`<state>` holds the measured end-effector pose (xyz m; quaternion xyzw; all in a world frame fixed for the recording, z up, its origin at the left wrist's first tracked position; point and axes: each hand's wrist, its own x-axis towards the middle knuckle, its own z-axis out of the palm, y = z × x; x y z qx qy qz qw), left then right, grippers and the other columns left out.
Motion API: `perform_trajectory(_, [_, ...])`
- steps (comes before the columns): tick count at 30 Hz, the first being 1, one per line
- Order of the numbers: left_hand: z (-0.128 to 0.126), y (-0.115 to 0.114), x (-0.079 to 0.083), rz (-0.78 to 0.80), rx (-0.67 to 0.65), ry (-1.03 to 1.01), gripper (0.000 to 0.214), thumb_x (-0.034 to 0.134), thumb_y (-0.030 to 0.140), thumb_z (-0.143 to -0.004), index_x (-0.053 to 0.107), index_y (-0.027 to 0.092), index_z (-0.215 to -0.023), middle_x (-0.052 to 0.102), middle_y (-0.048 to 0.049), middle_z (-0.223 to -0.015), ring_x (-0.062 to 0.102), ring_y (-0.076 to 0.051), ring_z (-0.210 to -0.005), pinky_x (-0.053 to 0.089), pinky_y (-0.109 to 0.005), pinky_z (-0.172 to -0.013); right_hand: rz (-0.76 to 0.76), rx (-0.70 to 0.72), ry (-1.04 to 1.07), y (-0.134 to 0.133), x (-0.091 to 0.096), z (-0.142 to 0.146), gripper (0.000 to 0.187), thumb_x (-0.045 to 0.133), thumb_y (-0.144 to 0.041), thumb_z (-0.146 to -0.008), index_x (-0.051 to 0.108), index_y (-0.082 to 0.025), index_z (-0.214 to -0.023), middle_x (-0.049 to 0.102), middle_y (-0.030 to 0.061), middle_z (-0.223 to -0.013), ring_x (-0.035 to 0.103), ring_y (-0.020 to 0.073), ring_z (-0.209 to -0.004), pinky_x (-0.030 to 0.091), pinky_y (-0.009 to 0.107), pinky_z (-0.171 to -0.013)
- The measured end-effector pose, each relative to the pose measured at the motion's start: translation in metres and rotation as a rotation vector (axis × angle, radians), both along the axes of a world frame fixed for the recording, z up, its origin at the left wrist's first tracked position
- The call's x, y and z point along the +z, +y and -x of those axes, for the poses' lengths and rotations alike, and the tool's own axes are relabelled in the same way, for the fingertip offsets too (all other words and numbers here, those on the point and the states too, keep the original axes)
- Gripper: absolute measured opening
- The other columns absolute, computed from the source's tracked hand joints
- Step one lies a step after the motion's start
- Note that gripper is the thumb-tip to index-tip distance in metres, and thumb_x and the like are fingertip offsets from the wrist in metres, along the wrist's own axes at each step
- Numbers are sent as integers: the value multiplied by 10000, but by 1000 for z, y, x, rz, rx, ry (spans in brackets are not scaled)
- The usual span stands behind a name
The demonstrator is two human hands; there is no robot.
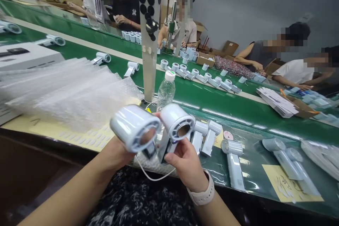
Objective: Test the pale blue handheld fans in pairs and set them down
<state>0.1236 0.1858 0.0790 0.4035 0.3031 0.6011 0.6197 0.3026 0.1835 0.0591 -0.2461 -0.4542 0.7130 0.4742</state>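
A pale blue handheld fan is in my left hand, its round head tilted toward me and hiding most of my fingers. My right hand, a pale watch on its wrist, closes around the handle of a second handheld fan. The two fan heads are side by side over the table edge, above my lap. A white cable loops beneath them. Just right of my right hand, more fans lie on the table, and a single fan lies farther right.
Bubble-wrap bags are piled at left beside a white box. Behind the fans stands a clear bottle near a metal post. A green conveyor carries rows of fans; several co-workers sit beyond it. Yellow paper lies at right.
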Motion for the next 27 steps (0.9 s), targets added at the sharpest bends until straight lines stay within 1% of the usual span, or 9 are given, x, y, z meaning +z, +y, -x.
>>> perform_trajectory(2, [-8, 4, 0, 77, -3, -38, 359, 719, 542, -802, 739, 213, -943, 715, -44, -837, 648, -185, -780, 564, -286, -728, 66, -34, 38, -4, -4, -9, 566, 876, -347, -692, 634, -299, -1201, 669, 33, -1253, 619, 265, -1163, 481, 435, -1035])
perform_trajectory(5, [-19, 5, 0, 130, -122, -94, 506, 629, 687, -791, 705, 211, -947, 638, -29, -767, 603, -166, -699, 554, -296, -689, 100, -127, 45, -5, -5, -22, 464, 835, -343, -745, 650, -286, -1166, 690, 19, -1128, 646, 211, -1027, 511, 372, -964])
perform_trajectory(7, [-23, 3, -1, 91, -196, -100, 464, 720, 617, -755, 690, 215, -984, 627, -32, -835, 609, -174, -741, 553, -302, -716, 116, -174, 57, -5, -2, -29, 393, 824, -331, -755, 669, -280, -1113, 684, 4, -1047, 650, 180, -934, 537, 316, -860])
perform_trajectory(9, [-25, 0, -3, 40, -238, -79, 392, 797, 426, -742, 668, 239, -1062, 615, -24, -903, 615, -169, -789, 546, -287, -736, 128, -176, 68, -7, 0, -33, 372, 818, -325, -757, 676, -269, -1096, 671, 2, -1018, 647, 167, -886, 540, 291, -802])
perform_trajectory(11, [-27, -1, -4, 37, -251, -68, 429, 792, 297, -762, 621, 284, -1155, 591, -2, -914, 608, -145, -782, 540, -270, -726, 112, -181, 75, -11, 1, -35, 373, 807, -318, -767, 674, -265, -1110, 663, 0, -998, 637, 152, -847, 531, 276, -788])
perform_trajectory(13, [-30, -2, -5, 42, -252, -61, 446, 773, 287, -791, 581, 305, -1193, 576, 10, -915, 603, -133, -776, 539, -267, -721, 93, -194, 80, -15, 0, -36, 355, 790, -303, -786, 668, -268, -1118, 653, -7, -983, 622, 138, -827, 521, 261, -785])
perform_trajectory(20, [-35, -3, -5, -7, -282, -1, 400, 733, 327, -838, 535, 281, -1183, 556, 9, -924, 600, -129, -742, 544, -284, -686, 94, -129, 74, -21, -2, -38, 388, 753, -252, -818, 618, -271, -1181, 633, 8, -1016, 603, 164, -865, 529, 297, -780])
perform_trajectory(23, [-34, -4, -2, 9, -283, 24, 390, 729, 317, -841, 541, 279, -1181, 558, 1, -935, 611, -140, -751, 554, -307, -707, 132, -121, 54, -19, 3, -36, 383, 746, -289, -819, 604, -264, -1174, 633, 16, -1009, 598, 174, -868, 513, 306, -786])
perform_trajectory(27, [-32, -7, 2, 32, -332, -43, 494, 756, 359, -804, 536, 278, -1238, 557, -18, -955, 618, -175, -786, 559, -337, -721, 200, -136, 23, -18, 8, -33, 435, 781, -381, -750, 610, -238, -1123, 635, 35, -978, 594, 189, -823, 509, 322, -757])
